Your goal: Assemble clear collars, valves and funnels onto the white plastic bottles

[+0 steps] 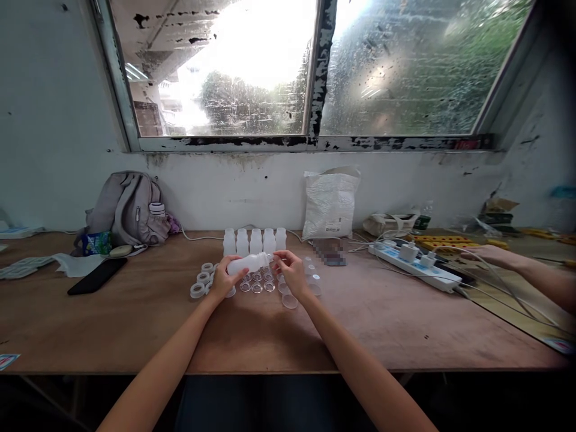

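Above the wooden table [360, 336], a person's left hand [222, 278] grips a frosted bottle [247, 263], tipped nearly sideways; the right hand [291, 272] pinches a small clear piece [270, 257] at its mouth [264, 259]. Clear rings [257, 291] lie below.

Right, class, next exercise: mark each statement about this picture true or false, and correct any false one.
1. The left hand holds a white bottle. True.
2. That bottle is upright. False: it is tipped over on its side, neck towards the right hand.
3. The right hand's fingers are at the bottle's neck end. True.
4. The black phone lies to the right of both hands. False: it lies to their left.
5. A backpack stands on the table near the wall. True.
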Motion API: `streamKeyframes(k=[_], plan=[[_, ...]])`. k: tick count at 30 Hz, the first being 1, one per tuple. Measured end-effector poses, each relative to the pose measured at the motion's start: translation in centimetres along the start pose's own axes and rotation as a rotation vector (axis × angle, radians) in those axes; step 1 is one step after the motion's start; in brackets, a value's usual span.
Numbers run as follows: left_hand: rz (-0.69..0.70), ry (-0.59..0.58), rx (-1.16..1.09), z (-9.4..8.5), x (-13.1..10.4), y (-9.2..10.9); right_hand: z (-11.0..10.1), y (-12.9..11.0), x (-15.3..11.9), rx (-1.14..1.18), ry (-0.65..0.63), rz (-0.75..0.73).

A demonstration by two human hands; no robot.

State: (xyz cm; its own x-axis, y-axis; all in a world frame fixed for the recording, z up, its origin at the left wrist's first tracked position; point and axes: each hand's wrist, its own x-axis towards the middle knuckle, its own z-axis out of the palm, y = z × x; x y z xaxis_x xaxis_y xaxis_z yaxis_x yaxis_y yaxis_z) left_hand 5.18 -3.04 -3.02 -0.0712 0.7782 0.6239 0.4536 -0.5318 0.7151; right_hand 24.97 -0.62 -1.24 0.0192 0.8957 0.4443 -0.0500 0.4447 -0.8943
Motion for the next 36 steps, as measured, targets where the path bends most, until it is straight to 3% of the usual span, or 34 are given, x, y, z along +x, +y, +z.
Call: streamKeyframes(k=[17,29,36], plan=[[0.022,-0.020,0.001,-0.24,0.02,-0.20,-0.03,0.24,0.14,-0.064,-0.030,0.003],[0.014,-0.078,-0.026,-0.41,-0.17,0.16,-0.32,-0.42,0.01,-0.321,-0.010,-0.076],[-0.002,-0.095,-0.032,-0.46,-0.06,0.17,-0.41,-0.59,0.04,-0.399,-0.062,-0.097]])
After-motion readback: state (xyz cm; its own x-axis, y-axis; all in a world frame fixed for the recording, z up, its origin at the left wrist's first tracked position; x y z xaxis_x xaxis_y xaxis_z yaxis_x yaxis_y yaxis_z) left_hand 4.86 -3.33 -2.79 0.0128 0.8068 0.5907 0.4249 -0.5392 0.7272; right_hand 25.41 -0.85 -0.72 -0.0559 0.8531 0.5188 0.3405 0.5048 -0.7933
